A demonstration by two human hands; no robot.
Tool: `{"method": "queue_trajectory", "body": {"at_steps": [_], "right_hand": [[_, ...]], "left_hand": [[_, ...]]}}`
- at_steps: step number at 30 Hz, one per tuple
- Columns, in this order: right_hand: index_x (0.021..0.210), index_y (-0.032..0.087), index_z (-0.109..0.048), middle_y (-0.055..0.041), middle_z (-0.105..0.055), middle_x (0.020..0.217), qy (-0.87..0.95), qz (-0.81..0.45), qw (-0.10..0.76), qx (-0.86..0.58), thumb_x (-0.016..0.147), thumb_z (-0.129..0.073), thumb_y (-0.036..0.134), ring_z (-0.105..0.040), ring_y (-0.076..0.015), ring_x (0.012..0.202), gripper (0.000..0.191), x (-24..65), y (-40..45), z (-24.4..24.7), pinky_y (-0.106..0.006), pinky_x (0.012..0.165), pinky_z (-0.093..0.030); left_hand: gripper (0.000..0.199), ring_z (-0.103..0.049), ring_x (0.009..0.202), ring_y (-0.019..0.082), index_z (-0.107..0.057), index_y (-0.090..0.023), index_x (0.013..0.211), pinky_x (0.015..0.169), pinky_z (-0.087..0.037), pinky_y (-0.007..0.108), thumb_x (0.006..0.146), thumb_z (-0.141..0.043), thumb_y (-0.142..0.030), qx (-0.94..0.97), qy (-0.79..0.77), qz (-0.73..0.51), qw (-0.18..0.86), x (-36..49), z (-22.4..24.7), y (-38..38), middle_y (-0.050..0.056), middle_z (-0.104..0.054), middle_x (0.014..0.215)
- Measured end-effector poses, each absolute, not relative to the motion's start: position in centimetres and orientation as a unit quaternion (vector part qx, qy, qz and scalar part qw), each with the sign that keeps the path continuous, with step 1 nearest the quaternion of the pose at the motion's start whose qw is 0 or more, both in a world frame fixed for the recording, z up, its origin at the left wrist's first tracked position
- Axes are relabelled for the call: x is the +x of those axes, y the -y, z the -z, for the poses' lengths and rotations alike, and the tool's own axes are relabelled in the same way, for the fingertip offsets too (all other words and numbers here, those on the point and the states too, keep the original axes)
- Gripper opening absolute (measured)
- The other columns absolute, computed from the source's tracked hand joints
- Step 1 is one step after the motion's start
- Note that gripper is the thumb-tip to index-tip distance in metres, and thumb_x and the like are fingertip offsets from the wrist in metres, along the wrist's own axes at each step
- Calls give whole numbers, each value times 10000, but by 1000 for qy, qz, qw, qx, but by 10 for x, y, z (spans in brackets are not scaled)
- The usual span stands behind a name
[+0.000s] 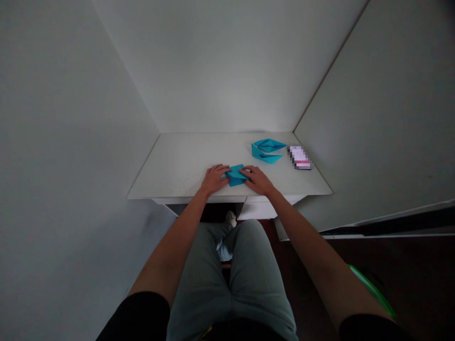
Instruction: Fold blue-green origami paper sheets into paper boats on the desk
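A folded piece of blue paper [236, 175] lies on the white desk near its front edge, between my two hands. My left hand [214, 178] holds its left side, fingers at the upper corner and thumb lower down. On the right side, my right hand [259, 180] has its fingers curled over the paper's edge, pressing it to the desk. Behind my right hand sit two folded blue paper boats, a rear one [269, 144] and a front one [270, 157], close together. How the paper's layers lie under my fingertips is too small to make out.
A phone [299, 157] with a blurred, lit screen lies at the desk's right end. The white desk [177, 163] meets walls at the back and both sides. Below its front edge is a drawer [259, 210]. A green-edged object [373, 291] is at lower right.
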State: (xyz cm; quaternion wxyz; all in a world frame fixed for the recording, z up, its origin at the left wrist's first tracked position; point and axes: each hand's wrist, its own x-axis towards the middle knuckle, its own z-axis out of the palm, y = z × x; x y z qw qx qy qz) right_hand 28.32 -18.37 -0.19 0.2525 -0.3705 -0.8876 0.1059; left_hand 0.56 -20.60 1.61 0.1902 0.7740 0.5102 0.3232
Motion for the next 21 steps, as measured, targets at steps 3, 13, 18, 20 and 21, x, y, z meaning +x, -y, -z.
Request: {"method": "queue_trajectory", "body": {"at_steps": [3,13,18,20,21], "right_hand": [[1435,221,-675,-148,-615,1355,845,-144,318,-405,956,-660,276,-618,-304,1238,482,283,183,4,-479,1061,-558],[968,220,-783,-96,-664,1079,803,-207,349,-437,1039,-622,457,-656,-208,861,296,283,178,4,-379,826,-572],[994,218,-734,-80,-686,1030,780,-229,378,-444,1038,-592,492,-622,-192,795,312,282,178,0,-355,786,-539],[1061,230,-724,-69,-713,1045,776,-249,368,-447,1003,-646,513,-619,-186,770,299,281,180,-2,-347,758,-525],[1103,238,-719,-61,-729,1045,775,-262,359,-450,979,-679,521,-613,-182,746,312,281,181,-2,-343,739,-516]], "left_hand": [[239,-595,1397,301,-802,-327,1180,1213,-383,517,953,-736,-290,786,-523,-287,162,6,-18,205,21,-749,1406],[164,-678,1157,279,-775,-230,1053,1064,-499,458,1021,-674,-356,755,-542,-339,147,2,-8,198,92,-767,1171],[161,-701,1030,216,-730,-212,1065,958,-558,370,1026,-646,-343,712,-507,-432,222,-2,-3,193,80,-747,1123],[161,-707,1035,214,-720,-211,1051,952,-564,364,1012,-661,-355,690,-499,-461,250,-3,-2,192,78,-758,1110],[161,-710,1038,214,-718,-211,1029,949,-566,364,1000,-675,-363,679,-497,-472,264,-4,-1,192,79,-765,1112]]}}
